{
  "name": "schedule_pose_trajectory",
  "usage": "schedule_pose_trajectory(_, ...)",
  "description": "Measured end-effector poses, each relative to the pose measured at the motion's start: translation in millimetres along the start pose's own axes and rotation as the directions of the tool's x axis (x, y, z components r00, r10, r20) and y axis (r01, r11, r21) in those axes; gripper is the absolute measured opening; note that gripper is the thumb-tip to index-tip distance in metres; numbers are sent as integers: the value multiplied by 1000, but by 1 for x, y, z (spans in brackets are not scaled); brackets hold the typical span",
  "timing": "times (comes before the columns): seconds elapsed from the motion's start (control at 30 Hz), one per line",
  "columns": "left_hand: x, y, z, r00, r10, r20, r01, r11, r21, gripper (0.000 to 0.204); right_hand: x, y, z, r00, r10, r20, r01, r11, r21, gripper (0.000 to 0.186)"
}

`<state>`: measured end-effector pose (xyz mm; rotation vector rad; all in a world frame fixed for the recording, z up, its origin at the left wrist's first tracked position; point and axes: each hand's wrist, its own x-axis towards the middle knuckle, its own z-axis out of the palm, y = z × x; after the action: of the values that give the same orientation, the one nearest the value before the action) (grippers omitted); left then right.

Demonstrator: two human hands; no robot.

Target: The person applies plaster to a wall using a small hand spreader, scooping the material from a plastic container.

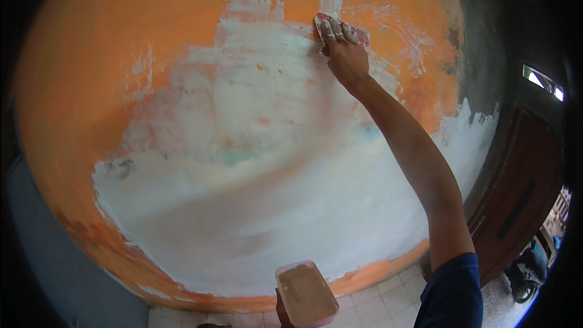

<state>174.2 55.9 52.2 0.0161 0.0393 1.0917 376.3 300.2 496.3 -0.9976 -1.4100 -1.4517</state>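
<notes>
Right hand (346, 54) with flat spreader (363, 37): room to slide left or up along half-coated orange wall (152, 12); wall blocks forward. Right forearm (407, 140) cuts diagonally across right side, obstructing. Plastic tub (308, 294) in left hand (282, 312) blocks low centre; gap between tub and forearm passable.

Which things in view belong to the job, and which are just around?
In use:
- spreader, in the right hand
- tub of paste, held by the left hand
- orange wall, partly coated white

Just around:
- brown door
- motorbike
</notes>
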Motion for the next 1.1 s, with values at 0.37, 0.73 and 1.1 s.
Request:
schedule_pose_trajectory(0.37, 10, 20, 4, 999, 19, -42, -20, 1000, -8, 60, 51, 15, 1, 987, -3, 161, 18, 996, -90, 50)
schedule_pose_trajectory(0.73, -12, 22, -8, 994, 77, 72, -79, 997, 25, 59, -2, 63, -4, 959, -34, 282, 100, 970, -223, 56)
schedule_pose_trajectory(1.1, -33, 23, -17, 964, 125, 236, -118, 992, -40, 58, 38, 40, -56, 915, 319, 246, -379, 888, 260, 46)
